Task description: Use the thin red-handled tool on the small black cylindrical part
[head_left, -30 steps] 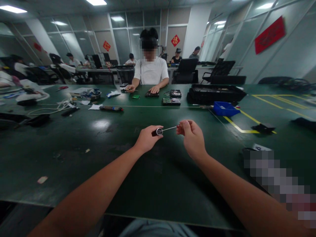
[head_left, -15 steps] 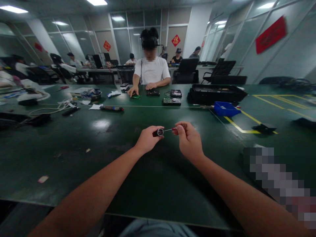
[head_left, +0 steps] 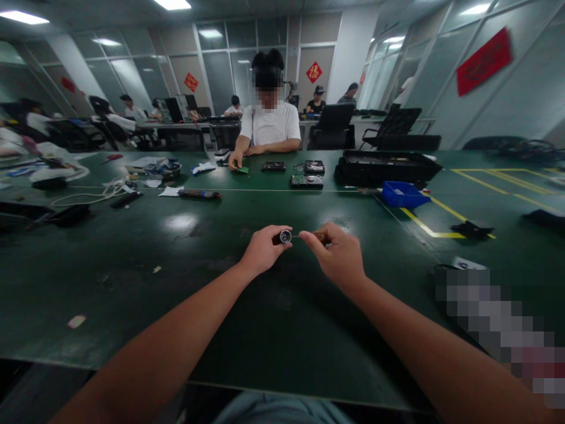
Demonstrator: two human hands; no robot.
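Observation:
My left hand is closed around a dark cylinder with a silver-ringed round end, which faces me and slightly right. What the ringed end holds inside is too small to make out. My right hand grips the brownish handle of a screwdriver, thumb stretched along it toward the shaft. The thin metal shaft points left and reaches the rim of the cylinder; whether its tip is inside, I cannot tell. Both hands are held above the green table.
Opposite sits a person in a white shirt, one hand on a green board. Hard-drive-like units, a black casing and a blue bin stand beyond my hands. A dark tool and cables lie left.
My right hand has moved left toward the cylinder and turned on the handle, so less shaft shows. The left hand stays put. The person opposite has moved a hand to the green board.

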